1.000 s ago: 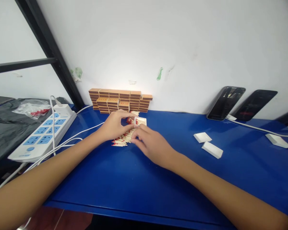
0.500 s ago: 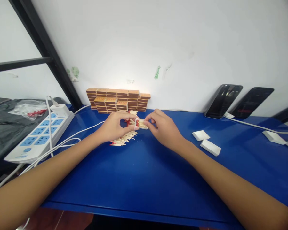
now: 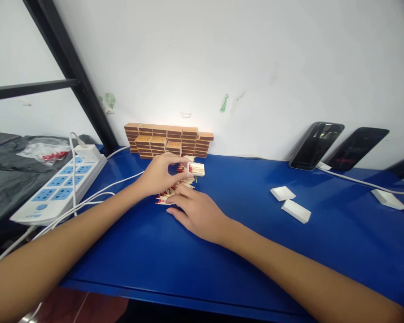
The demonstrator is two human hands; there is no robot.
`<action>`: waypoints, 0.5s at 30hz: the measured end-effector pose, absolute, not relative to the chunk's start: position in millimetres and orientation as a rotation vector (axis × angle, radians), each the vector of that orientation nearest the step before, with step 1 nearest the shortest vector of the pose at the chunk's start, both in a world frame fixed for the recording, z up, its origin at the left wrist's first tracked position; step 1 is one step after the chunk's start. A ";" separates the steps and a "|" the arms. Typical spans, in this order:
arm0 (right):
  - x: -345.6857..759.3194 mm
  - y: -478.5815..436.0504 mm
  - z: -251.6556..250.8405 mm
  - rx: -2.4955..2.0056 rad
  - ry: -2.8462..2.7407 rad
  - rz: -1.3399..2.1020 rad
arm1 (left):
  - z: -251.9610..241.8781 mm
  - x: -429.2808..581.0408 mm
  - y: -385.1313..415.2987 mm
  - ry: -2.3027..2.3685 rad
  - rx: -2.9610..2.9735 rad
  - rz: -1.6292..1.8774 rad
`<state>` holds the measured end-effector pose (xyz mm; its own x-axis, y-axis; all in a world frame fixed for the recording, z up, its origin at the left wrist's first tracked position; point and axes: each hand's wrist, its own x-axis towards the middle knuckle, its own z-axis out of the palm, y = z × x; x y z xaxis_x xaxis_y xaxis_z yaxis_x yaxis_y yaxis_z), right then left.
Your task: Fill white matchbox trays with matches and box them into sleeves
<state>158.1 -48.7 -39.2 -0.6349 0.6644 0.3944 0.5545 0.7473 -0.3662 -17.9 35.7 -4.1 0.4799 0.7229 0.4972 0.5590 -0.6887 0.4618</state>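
Note:
My left hand (image 3: 161,174) is closed round a small white matchbox tray (image 3: 195,169) holding red-tipped matches, just above the blue table (image 3: 222,251). A loose pile of matches (image 3: 170,195) lies on the table right under that hand. My right hand (image 3: 197,210) rests low on the near edge of the pile, fingers bent onto the matches; whether it grips any is hidden. Behind the pile, a stack of brown matchboxes (image 3: 168,141) stands against the white wall.
Two white box sleeves (image 3: 291,202) lie to the right. Two dark phones (image 3: 336,146) lean on the wall with white cables and a white charger (image 3: 387,197). At the left are a white power strip (image 3: 59,188), its cables, a plastic bag (image 3: 47,150) and a black frame post (image 3: 70,72).
My right hand left the white tray, where it was pinching matches half a second ago, and dropped down to the near side of the match pile. My left hand kept hold of the tray.

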 end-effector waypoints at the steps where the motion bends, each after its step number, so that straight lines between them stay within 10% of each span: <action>1: 156.4 -48.3 -40.9 -0.931 -2.444 0.283 | -3.8 -17.9 35.5 1.102 2.491 1.006; 15: 158.1 -52.8 -29.4 -1.047 -2.477 0.344 | -2.0 -17.4 34.7 1.093 2.504 0.996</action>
